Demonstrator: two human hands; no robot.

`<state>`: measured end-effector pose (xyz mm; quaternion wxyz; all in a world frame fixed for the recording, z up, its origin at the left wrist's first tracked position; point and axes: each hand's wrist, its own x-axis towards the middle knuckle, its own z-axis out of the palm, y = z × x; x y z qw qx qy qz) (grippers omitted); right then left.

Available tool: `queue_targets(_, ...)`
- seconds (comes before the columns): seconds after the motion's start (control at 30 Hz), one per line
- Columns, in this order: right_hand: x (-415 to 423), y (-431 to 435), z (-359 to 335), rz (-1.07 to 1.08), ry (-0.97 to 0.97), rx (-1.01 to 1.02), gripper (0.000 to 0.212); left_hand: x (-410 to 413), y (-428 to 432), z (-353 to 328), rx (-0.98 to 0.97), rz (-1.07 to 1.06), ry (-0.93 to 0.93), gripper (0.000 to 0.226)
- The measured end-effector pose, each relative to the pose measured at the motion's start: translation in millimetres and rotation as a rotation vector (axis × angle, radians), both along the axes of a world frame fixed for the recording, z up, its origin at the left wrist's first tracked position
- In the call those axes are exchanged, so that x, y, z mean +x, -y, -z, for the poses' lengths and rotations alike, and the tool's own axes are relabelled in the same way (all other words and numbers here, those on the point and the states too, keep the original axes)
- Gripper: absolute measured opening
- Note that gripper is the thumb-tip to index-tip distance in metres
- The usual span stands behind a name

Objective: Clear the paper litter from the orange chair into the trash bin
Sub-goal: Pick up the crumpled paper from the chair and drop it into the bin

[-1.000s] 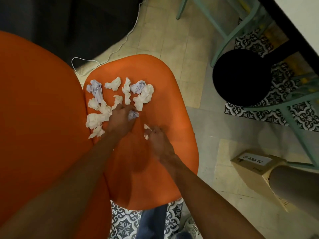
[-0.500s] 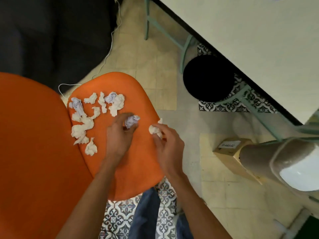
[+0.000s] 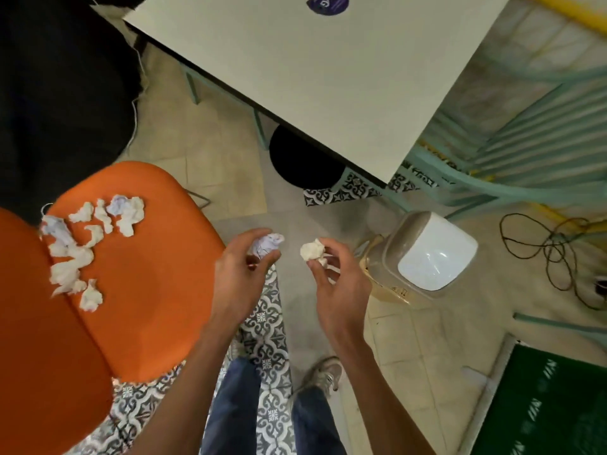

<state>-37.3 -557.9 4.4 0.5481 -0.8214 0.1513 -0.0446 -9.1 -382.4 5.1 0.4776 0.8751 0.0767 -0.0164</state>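
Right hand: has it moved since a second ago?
Yes. The right hand, pinching a white paper wad, was over the orange chair seat; it is now past the seat's edge, above the floor, nearer the trash bin.

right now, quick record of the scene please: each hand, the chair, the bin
left hand: grips lilac-tinged paper wad, over the floor
right hand: pinches white paper wad, over the floor
orange chair: cluster of crumpled paper on the seat
trash bin: on the floor right of both hands, white lid
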Motion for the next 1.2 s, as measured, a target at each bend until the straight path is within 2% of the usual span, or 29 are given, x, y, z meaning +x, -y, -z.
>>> queue_targets(0.27,-35,133,23,0.192,0.034,-0.116,0.021,-14,127,15,-0.022,0.167,-0.036,0.037)
queue_targets(0.53,-45,213,74,0.359,0.007,-0.262,0.016,-14,187,34,-0.001,0.263,-0.102,0.037)
queue_targets(0.6,-40,226,90,0.33,-0.037,-0.315,0.016,-14,192,41,0.01,0.281,-0.111,0.038)
queue_targets(0.7,-29,240,113,0.259,-0.217,-0.496,0.023,-13,196,54,0.001,0.32,-0.126,0.037)
queue_targets(0.83,-14,250,133,0.083,-0.238,-0.684,0.029,-9,200,69,0.009,0.347,-0.125,0.038)
queue_targets(0.97,-6,255,145,-0.035,-0.262,-0.829,0.046,-4,207,80,0.01,0.366,-0.132,0.04)
queue_targets(1.1,-2,257,152,-0.078,-0.296,-0.908,0.057,1,217,89,-0.003,0.388,-0.097,0.039)
queue_targets(1.2,0,258,154,-0.085,-0.308,-0.895,0.067,6,225,95,-0.012,0.406,-0.108,0.039)
